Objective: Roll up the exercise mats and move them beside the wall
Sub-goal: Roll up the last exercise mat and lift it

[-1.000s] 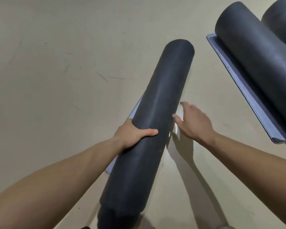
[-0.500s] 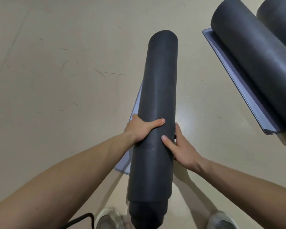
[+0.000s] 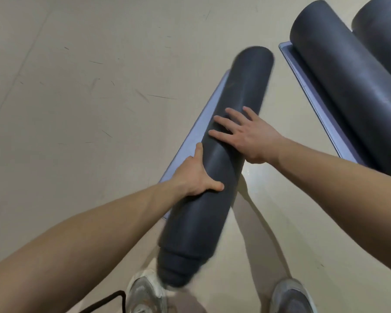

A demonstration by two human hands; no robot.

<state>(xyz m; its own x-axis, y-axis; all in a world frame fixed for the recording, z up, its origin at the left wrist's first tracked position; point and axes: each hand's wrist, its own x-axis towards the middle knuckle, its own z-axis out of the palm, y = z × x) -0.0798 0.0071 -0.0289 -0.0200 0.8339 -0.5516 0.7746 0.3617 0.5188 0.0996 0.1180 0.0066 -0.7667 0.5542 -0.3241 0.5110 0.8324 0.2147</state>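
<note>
Dark-grey rolled exercise mat [image 3: 215,159] points toward 1 o'clock; left hand [image 3: 195,177] grips its side, right hand [image 3: 246,134] lies spread flat on top. Two more rolls [image 3: 339,86] at 2 o'clock.

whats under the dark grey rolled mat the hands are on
A light purple unrolled strip of mat lies on the beige floor beside the dark grey rolled mat. How far it runs underneath is hidden.

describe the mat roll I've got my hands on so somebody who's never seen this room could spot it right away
On the beige floor lie three dark grey rolls. Yours is the middle roll, running from between the shoes up and right, with the left hand gripping its side and the right hand flat on top. Unlike the two thicker rolls at far right, its near end telescopes out in steps.
</note>
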